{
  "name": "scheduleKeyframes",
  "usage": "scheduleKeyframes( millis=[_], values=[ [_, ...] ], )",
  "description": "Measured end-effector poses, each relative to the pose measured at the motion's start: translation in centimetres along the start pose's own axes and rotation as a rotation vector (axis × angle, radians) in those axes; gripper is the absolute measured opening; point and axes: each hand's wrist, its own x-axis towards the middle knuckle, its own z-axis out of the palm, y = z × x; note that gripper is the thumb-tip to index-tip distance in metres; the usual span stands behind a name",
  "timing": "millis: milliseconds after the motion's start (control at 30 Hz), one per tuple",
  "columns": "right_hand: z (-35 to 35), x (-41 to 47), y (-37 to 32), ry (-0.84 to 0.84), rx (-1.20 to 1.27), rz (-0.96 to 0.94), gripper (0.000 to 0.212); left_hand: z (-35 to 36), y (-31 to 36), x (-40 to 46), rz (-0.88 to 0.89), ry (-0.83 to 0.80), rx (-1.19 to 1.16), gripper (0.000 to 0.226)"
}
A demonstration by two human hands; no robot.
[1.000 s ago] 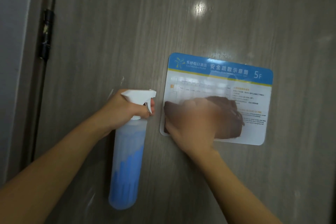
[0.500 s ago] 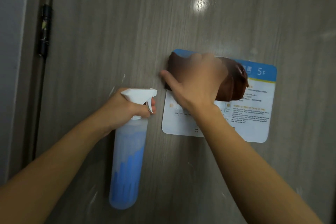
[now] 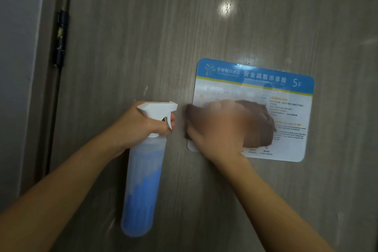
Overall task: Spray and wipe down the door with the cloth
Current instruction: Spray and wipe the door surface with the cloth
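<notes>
- At about four o'clock from the middle of the grey wood-grain door (image 3: 143,26), my right hand (image 3: 216,129) presses a dark brown cloth (image 3: 259,125) flat against a white and blue laminated evacuation notice (image 3: 286,92). The hand is blurred, so I cannot tell how my fingers lie on the cloth.
- The cloth looks soft and limp; I judge it will bunch unless I keep my palm spread over it, gripping near its middle.
- At eight o'clock, my left hand (image 3: 141,127) wraps the neck of a translucent plastic spray bottle with blue liquid (image 3: 141,190), one finger curled on the white trigger (image 3: 168,124). Partly full, it should feel moderately light, perhaps slick if wet; the neck is the sure hold.
- The notice's edges stand slightly proud of the door, I judge, and could snag the cloth.
- A dark metal hinge (image 3: 61,39) sits at ten o'clock on the frame, well apart from both hands.
- A glare spot (image 3: 227,8) shines at one o'clock.
</notes>
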Motion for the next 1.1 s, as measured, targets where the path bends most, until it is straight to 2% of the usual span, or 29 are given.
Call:
scheduleKeyframes(
  millis=[333, 600, 800, 933, 1100],
  values=[
    [0.7, 10.7, -1.6, 0.067, -0.010, 0.170, 0.060, -0.7, 0.5, -0.9, -0.023, 0.019, -0.029, 0.033],
    [0.5, 3.8, -1.3, 0.046, 0.011, 0.077, 0.057, -1.7, 1.1, -1.5, -0.010, 0.038, 0.017, 0.027],
    [0.1, -1.6, -1.2, -0.031, 0.024, 0.003, 0.057, -2.6, 1.2, -1.9, -0.033, 0.055, 0.039, 0.033],
    [0.0, -0.2, -1.2, -0.031, 0.015, 0.007, 0.058, -3.1, 1.7, -2.2, -0.031, 0.062, 0.058, 0.033],
    [0.2, 5.5, -2.0, 0.026, 0.000, 0.114, 0.060, -4.3, 2.0, -2.9, -0.028, 0.074, 0.064, 0.034]
  ],
)
